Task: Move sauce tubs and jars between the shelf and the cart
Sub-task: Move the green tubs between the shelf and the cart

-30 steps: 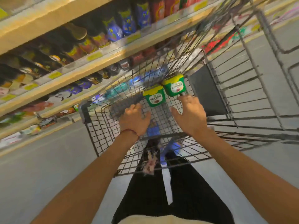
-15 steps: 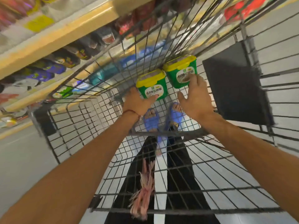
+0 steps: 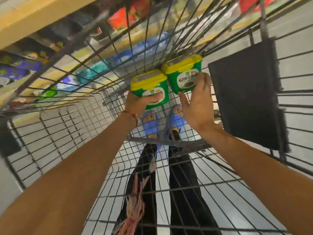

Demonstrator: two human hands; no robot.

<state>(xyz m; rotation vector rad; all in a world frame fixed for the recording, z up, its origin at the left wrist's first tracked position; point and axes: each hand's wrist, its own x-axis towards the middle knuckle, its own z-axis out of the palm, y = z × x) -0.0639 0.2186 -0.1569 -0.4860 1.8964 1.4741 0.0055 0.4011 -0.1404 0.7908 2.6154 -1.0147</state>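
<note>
Both hands have closed in: at frame centre the left hand grips the left tub, the right hand wraps the right tub on the cart floor, probably ready to lift toward the upper-left shelf.

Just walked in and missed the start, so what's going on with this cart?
A person leans over a wire cart beside a stocked shelf. The left hand grips the left tub, green with a yellow lid, thumb across its label. The right hand wraps its fingers round the matching right tub. The tubs touch side by side, low in the cart; whether they are lifted is unclear.
</note>
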